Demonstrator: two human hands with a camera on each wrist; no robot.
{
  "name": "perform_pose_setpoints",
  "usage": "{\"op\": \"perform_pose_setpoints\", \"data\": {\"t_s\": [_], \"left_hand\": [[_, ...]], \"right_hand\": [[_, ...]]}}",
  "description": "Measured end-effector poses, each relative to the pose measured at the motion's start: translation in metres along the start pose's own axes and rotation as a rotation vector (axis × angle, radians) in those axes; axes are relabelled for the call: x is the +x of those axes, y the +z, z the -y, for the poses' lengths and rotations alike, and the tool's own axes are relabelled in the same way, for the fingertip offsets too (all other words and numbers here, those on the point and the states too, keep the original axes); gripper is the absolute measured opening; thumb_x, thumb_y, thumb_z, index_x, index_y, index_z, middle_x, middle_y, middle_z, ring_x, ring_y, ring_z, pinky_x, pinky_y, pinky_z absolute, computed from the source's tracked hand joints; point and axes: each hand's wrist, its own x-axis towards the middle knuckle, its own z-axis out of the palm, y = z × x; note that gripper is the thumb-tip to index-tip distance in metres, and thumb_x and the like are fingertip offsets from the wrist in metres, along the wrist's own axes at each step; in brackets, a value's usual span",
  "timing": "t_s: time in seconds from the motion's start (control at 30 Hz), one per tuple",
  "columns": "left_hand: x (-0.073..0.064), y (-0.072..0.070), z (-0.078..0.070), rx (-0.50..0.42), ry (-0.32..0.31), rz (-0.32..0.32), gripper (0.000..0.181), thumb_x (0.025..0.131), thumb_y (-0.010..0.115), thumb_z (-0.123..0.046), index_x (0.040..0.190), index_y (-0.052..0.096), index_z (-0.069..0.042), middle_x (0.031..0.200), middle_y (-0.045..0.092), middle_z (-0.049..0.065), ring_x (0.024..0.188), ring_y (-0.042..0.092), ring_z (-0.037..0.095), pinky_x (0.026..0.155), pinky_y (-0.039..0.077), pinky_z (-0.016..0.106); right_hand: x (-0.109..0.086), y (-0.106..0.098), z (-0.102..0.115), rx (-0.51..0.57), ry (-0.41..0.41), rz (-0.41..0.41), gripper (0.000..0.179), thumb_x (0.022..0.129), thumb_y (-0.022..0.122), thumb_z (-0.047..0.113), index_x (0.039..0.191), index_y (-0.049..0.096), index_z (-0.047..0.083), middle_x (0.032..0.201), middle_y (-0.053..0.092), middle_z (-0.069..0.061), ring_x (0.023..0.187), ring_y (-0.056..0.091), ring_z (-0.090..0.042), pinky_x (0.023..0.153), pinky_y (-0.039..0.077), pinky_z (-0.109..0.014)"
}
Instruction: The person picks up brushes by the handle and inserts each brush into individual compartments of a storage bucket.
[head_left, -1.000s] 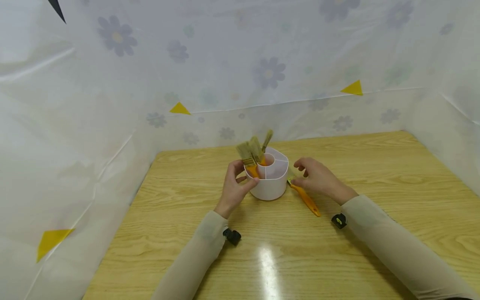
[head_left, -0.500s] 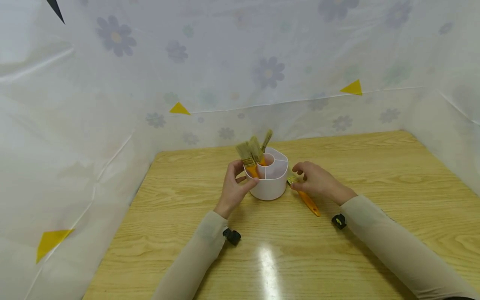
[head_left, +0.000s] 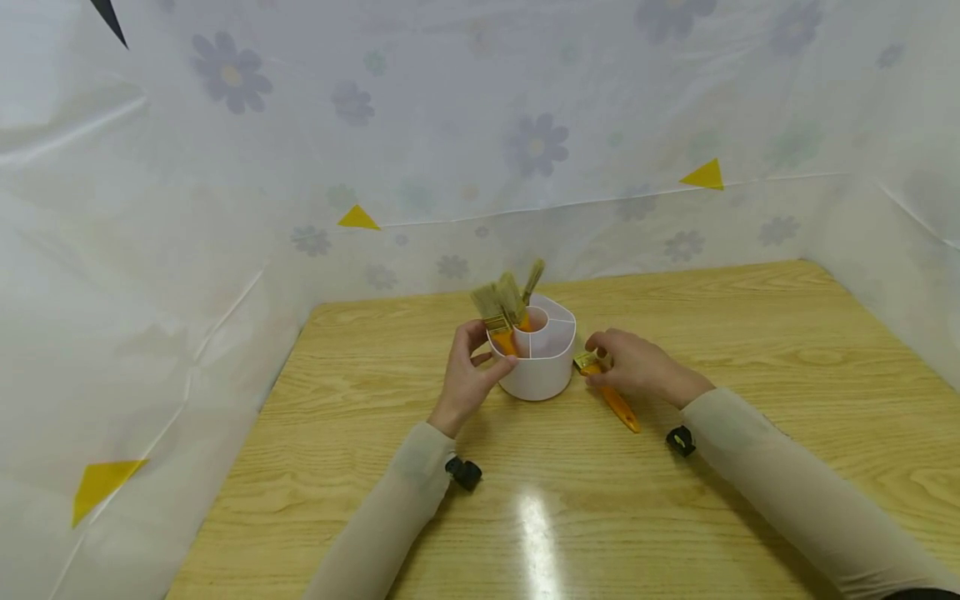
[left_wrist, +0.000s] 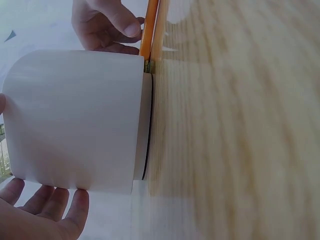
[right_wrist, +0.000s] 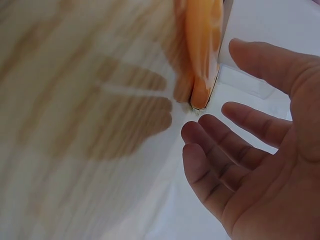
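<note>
A white divided holder (head_left: pixel 536 379) stands on the table with several paintbrushes (head_left: pixel 491 305) in it, bristles up. My left hand (head_left: pixel 467 379) grips its left side, thumb at the front rim. In the left wrist view, the fingers (left_wrist: pixel 56 202) of that hand press against the holder's smooth wall. Just right of the holder another paintbrush (head_left: pixel 619 409) with an orange handle lies on the table, bristle end toward the holder. Over its bristle end hovers my right hand (head_left: pixel 636 367). The right wrist view shows these fingers (right_wrist: pixel 240 150) loosely bent and spread, apart from the orange handle (right_wrist: pixel 204 45).
The wood-grain table (head_left: pixel 360 492) carries the holder toward its back edge. Pale flowered sheeting (head_left: pixel 480 108) hangs behind and at both sides, with yellow triangles (head_left: pixel 703 175) on it. Each sleeve has a small black camera (head_left: pixel 463 473) at the wrist.
My right hand has lowered slightly toward the lying paintbrush, its fingers now around the bristle end. The left hand and the holder have stayed in place.
</note>
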Motion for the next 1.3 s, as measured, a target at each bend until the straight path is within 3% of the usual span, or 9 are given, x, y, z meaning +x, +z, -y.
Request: {"op": "perform_pose_setpoints", "data": {"t_s": [0.57,1.3], "left_hand": [[0.0010,-0.0003,0.0008,-0.006,0.009,0.006,0.062,0.084,0.068,-0.005,0.135,0.035,0.008,0.135,0.040,0.024,0.127,0.039,0.039,0.101,0.036,0.058],[0.0004,0.0001,0.0023,0.003,0.016,0.002,0.061,0.084,0.068,-0.003,0.134,0.035,0.008,0.134,0.042,0.024,0.126,0.041,0.039,0.100,0.037,0.058]], "right_hand": [[0.0024,-0.0023,-0.0009,-0.076,-0.027,0.074,0.043,0.082,0.074,0.026,0.116,0.059,0.004,0.101,0.060,-0.007,0.089,0.056,-0.023,0.080,0.048,-0.043],[-0.0025,-0.0075,-0.0076,-0.086,-0.054,0.077,0.039,0.082,0.070,0.016,0.117,0.059,0.003,0.103,0.061,-0.009,0.093,0.057,-0.025,0.083,0.047,-0.045]]}}
